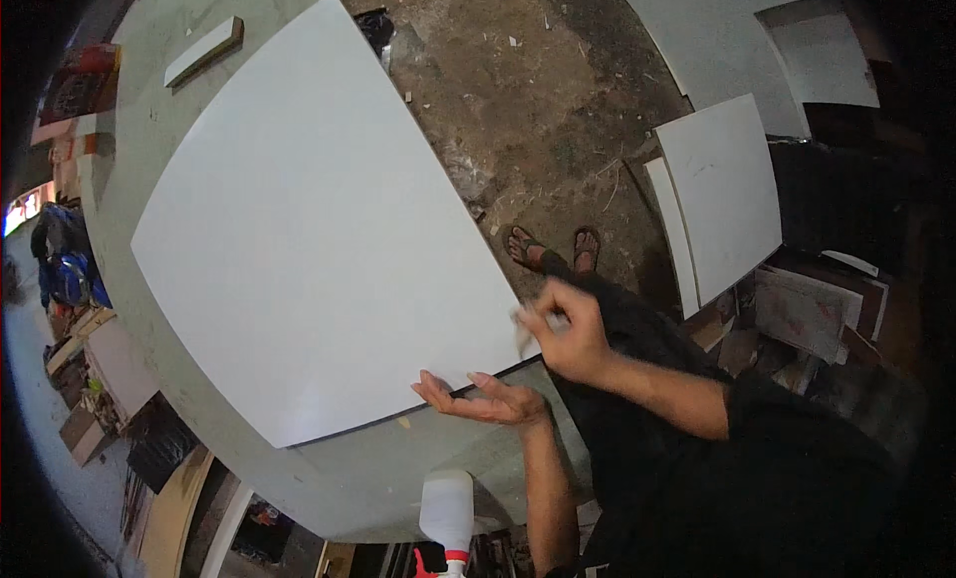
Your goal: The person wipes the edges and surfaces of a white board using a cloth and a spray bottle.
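Large, flat white panel, smooth-faced: probably stiff, slippery; hold opposite edges. Your left hand: palm up, fingers spread, at near edge. Your right hand: curled, blurred; pinch cannot be told.

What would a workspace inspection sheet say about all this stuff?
Surface: grey-green table, marked in places.
Job's things: large white panel, flat on the table.
Clutter: white strip at the table's far left; spray bottle by its near edge.
Left hand: open, palm up, at the panel's near edge.
Right hand: blurred, curled near the panel's corner; whether it holds anything is unclear.
Cables: nothing seen for certain.
Surroundings: brown floor with scraps; white board at right.
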Demonstrator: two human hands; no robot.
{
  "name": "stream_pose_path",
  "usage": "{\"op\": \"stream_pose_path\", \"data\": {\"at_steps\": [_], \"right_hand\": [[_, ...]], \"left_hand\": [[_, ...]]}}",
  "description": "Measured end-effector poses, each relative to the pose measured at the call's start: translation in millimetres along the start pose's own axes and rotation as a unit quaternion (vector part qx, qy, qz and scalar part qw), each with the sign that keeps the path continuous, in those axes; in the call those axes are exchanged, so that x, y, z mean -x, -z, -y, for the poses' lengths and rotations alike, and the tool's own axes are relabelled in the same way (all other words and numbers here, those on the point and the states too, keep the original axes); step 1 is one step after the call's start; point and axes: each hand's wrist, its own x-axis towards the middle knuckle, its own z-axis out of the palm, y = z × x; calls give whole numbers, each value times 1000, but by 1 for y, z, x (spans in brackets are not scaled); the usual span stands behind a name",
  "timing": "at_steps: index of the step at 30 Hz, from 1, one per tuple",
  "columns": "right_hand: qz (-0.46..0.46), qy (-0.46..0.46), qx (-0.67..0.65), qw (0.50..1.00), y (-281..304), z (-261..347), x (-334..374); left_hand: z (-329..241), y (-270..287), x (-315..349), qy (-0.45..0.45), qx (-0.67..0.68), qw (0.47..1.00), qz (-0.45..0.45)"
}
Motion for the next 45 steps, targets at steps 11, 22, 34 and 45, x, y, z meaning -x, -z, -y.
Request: {"op": "stream_pose_path", "data": {"at_steps": [11,22,34,45], "right_hand": [[-61,69,-29,995,-22,29,-153],[-53,118,77,989,-22,31,-112],[-131,41,75,988,-34,100,-477],[238,-73,37,968,-31,56,-303]], "left_hand": [[-1,-1,1,14,-5,1000,10],[1,11,-1,-21,-64,997,27],[-12,5,-11,-12,-118,993,24],[-70,-9,-40,256,-65,935,-235]]}}
